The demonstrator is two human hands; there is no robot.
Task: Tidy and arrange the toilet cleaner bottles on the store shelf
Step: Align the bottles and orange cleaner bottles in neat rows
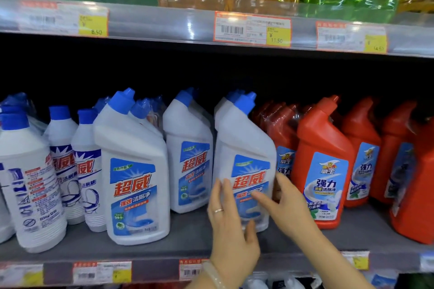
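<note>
Head view. Found gray store shelf (187,241), dark at back, price tags (252,28) on rail above hands. Caught left hand (225,218) flat, fingers straight, against white toilet cleaner bottle (244,148); right hand (284,206) spread too, fingertips on its label. Bottle upright between both hands. Noted red bottles (321,159) just right of right hand, more white bottles (133,171) left of left hand.

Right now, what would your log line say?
stage: arranging | left hand: touches white bottle | right hand: touches its label | bottle: standing on shelf, beside red bottles
</note>
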